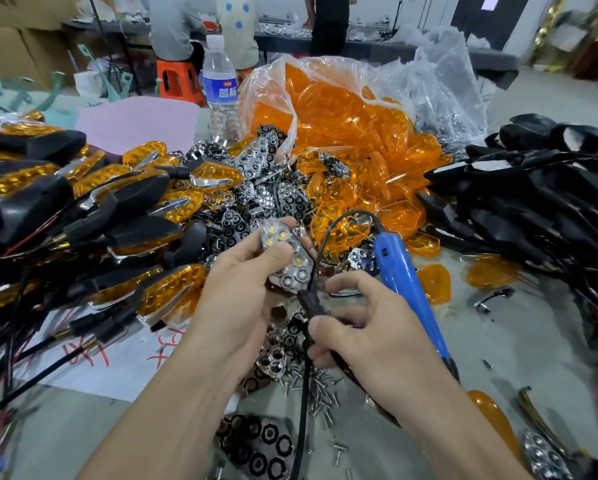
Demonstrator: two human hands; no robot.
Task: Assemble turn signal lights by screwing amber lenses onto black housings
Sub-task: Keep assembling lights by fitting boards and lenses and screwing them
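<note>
My left hand grips a turn signal housing fitted with a chrome reflector, its LEDs lit at the top end. My right hand pinches the black stem and cable at the housing's lower end. A blue electric screwdriver lies on the table just behind my right hand. Loose amber lenses spill from a clear plastic bag at the centre back. Bare black housings with wires are piled on the right. Assembled amber-and-black lights are heaped on the left.
Loose screws lie scattered below my hands, beside chrome reflectors. More reflectors are piled at the centre. A water bottle stands at the back. Two people and an orange stool are behind the table.
</note>
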